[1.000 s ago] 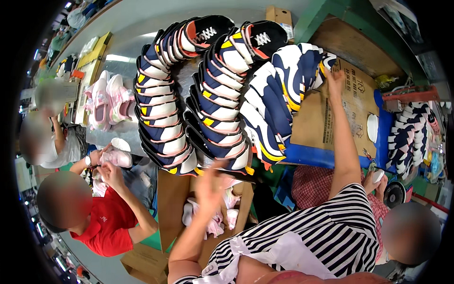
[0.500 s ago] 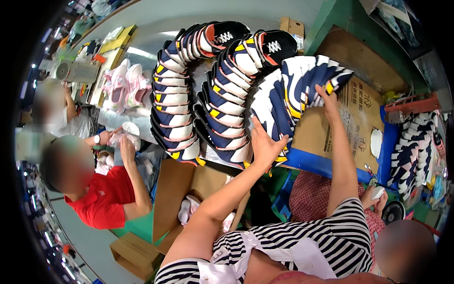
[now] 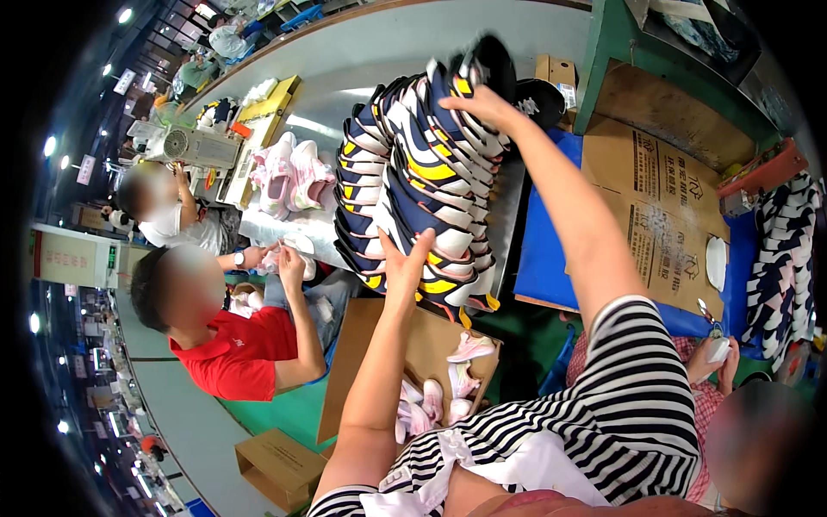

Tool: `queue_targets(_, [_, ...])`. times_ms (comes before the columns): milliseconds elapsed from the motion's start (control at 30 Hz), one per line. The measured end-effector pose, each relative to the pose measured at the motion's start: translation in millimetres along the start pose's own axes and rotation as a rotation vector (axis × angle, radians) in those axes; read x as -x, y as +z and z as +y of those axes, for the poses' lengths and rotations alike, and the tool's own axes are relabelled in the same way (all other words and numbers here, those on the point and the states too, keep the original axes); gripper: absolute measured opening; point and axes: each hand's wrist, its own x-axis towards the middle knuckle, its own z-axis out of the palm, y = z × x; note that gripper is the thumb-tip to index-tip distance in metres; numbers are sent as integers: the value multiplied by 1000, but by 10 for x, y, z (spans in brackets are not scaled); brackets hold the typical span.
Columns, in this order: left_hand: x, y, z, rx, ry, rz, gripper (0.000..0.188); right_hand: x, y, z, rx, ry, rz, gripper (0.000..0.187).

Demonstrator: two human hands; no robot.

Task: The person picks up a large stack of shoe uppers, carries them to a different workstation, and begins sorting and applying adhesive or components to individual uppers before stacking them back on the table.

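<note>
Shoe uppers [image 3: 444, 194] in navy, white and yellow lie nested in long, curved rows at the upper centre of the frame, on a metal tabletop [image 3: 320, 105]. At the top of the rows, a black toe end [image 3: 493, 69] is blurred. As I judge it, the main risk is the nested column coming apart: each piece only overlaps its neighbour, so uneven pressure from the two ends could make the middle buckle or fan out. The lower end lies close to the tabletop's near edge, above an open carton [image 3: 349, 366] with pink shoes [image 3: 432, 401] in it; a push that way might tip the last uppers over.

The left hand [image 3: 405, 269] is spread wide, thumb and fingers well apart in a V, touching the lower part of the column; it seems to brace it rather than clasp it. The right hand [image 3: 489, 108] reaches over the upper end, partly curled, its thumb laid along the uppers. Its other fingers are hidden behind the pieces, so I cannot tell how firmly it grips, if at all.
</note>
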Motion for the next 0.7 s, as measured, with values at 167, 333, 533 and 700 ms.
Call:
queue_targets(167, [-7,-125,63,106,-15,-142,100,-215,-96,229,-139,122,73,72])
queue_targets(333, [14,-20,229,289,-93,-235,88,-390,-417,816,-627,110,455,69])
queue_targets(533, [-108,-433,-41,593,-237,-261,68,-361,-389,1196,-806,239,715,19])
queue_targets(700, [-201,-338,-462,579,-289,-67,62,-574,-196,1354,-511,866,1348,38])
